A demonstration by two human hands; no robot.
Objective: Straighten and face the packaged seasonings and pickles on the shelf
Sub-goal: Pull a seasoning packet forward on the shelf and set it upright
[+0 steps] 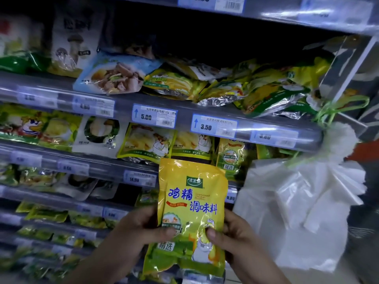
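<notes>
I hold a yellow and green seasoning pouch [190, 203] with blue lettering upright in front of the shelves, its printed face toward me. My left hand [141, 228] grips its lower left edge, thumb on the front. My right hand [233, 236] grips its lower right side, thumb pressed on the front. On the shelf above, several yellow-green pouches [256, 89] lie in a tumbled, overlapping heap. A pale blue packet [114, 73] leans tilted over the shelf edge beside them.
Price rails with blue tags [153, 115] run across each shelf. Lower shelves hold rows of yellow and white pouches [147, 142]. A bundle of white plastic bags [303, 197] hangs at the shelf's right end on green ribbon [336, 111].
</notes>
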